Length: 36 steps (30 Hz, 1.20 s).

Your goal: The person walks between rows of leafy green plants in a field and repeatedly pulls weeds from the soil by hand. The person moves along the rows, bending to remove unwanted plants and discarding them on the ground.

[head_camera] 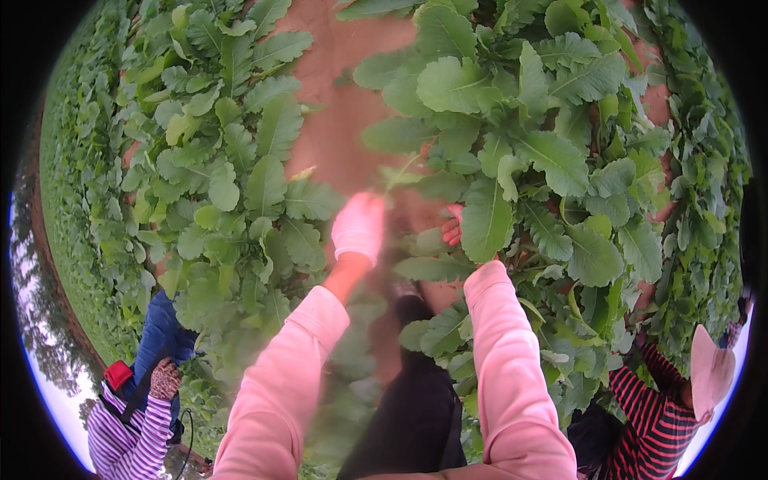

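My left hand [359, 228], in a pale glove blurred by motion, is over the soil furrow between two rows of leafy plants. Its fingers look curled. A thin pale green stalk [401, 173] shows just beyond the fingertips, and I cannot tell whether the hand grips it. My right hand [453, 225] reaches in at the base of the right-hand row. A broad lobed leaf [485, 222] covers most of it, leaving only reddish curled fingers in sight. Whether those fingers hold anything is hidden.
Reddish soil [333, 72] runs up the furrow. Dense leafy plants [204, 162] line the left side. My dark trouser leg [414, 414] stands below. At lower left is a person in a striped sleeve [153, 444]; at lower right, another wears a hat [711, 369].
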Motion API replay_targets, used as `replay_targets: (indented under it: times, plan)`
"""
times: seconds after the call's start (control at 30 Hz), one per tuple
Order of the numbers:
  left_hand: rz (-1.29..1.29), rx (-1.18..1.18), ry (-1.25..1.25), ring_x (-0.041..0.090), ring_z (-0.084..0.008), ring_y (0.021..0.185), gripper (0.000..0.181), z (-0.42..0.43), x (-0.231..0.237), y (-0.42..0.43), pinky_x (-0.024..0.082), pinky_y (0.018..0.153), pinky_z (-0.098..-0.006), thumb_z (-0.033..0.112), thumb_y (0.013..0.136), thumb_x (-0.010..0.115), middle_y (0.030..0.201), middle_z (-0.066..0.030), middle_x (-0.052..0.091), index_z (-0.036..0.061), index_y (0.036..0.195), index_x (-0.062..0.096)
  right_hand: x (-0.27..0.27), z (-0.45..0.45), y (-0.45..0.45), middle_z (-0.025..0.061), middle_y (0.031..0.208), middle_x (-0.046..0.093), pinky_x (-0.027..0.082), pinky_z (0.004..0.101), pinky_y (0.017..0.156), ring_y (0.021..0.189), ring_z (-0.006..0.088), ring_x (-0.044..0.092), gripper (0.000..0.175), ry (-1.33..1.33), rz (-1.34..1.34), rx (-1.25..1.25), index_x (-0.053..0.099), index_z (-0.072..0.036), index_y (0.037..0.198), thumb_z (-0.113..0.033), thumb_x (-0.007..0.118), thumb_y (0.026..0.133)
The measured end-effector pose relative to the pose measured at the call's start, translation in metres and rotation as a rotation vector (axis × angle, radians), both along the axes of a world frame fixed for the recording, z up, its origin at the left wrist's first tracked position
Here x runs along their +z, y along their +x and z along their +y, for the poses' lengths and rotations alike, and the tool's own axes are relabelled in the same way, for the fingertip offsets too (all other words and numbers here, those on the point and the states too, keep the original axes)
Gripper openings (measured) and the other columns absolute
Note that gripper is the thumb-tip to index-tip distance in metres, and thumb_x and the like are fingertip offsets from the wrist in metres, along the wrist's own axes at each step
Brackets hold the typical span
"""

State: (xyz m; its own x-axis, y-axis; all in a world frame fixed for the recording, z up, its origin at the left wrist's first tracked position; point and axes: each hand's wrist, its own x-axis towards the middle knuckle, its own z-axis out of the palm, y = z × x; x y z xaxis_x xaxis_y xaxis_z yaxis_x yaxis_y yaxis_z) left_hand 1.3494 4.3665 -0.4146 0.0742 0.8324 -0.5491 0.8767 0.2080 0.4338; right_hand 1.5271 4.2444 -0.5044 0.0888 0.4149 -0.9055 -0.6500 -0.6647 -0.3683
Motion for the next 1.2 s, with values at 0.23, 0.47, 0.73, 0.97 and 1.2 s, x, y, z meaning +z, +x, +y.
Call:
replay_targets:
  times: [0.23, 0.47, 0.73, 0.97, 1.2]
  plan:
    - [0.015, 0.023, -0.28, 0.05, -0.0343, 0.1, 0.04, -0.086, 0.009, -0.06, 0.039, 0.086, -0.0398, 0.022, 0.078, 0.053, 0.107, -0.018, 0.055, 0.0065, 0.114, 0.047, -0.009, 0.003, -0.011, 0.0161, 0.108, 0.052, 0.043, 0.0317, 0.083, 0.1, 0.0225, 0.051, 0.048, -0.038, -0.116, 0.148, 0.047, -0.004, 0.116, -0.034, 0.054, 0.079]
    - [-0.025, -0.167, -0.367, 0.034, -0.0322, 0.119, 0.069, -0.138, 0.064, -0.084, 0.031, 0.098, -0.0347, 0.036, 0.073, 0.058, 0.131, -0.0203, 0.031, 0.0016, 0.127, 0.031, -0.028, -0.02, -0.035, 0.0162, 0.105, 0.05, 0.038, 0.0356, 0.081, 0.095, 0.0276, 0.047, 0.058, -0.133, -0.649, 0.713, 0.042, -0.004, 0.121, -0.035, 0.056, 0.075]
    - [-0.05, -0.166, -0.462, 0.036, -0.0289, 0.118, 0.06, -0.161, 0.136, -0.112, 0.03, 0.098, -0.0344, 0.039, 0.074, 0.055, 0.125, -0.0161, 0.041, 0.0055, 0.122, 0.041, 0.056, -0.08, -0.062, 0.0055, 0.067, 0.056, 0.039, 0.0261, 0.05, 0.053, 0.0113, 0.046, 0.039, 0.098, -0.681, 0.527, 0.055, -0.003, 0.107, -0.021, 0.06, 0.073]
    - [0.181, -0.095, -0.528, 0.044, -0.0305, 0.112, 0.06, -0.208, 0.173, -0.187, 0.035, 0.094, -0.0364, 0.044, 0.073, 0.054, 0.121, -0.0156, 0.047, 0.0068, 0.12, 0.046, 0.12, -0.121, -0.049, 0.0098, 0.076, 0.06, 0.044, 0.0305, 0.063, 0.066, 0.0185, 0.054, 0.033, 0.312, -0.959, 0.805, 0.06, -0.004, 0.098, -0.027, 0.057, 0.075]
    - [-0.005, -0.292, -0.43, 0.059, -0.0268, 0.087, 0.044, -0.228, 0.207, -0.205, 0.045, 0.078, -0.0323, 0.036, 0.077, 0.053, 0.1, -0.015, 0.06, 0.0052, 0.109, 0.054, 0.147, -0.149, -0.065, 0.0055, 0.074, 0.055, 0.044, 0.0327, 0.057, 0.066, 0.0191, 0.053, 0.02, 0.482, -0.672, 0.917, 0.056, -0.009, 0.089, -0.017, 0.06, 0.072]
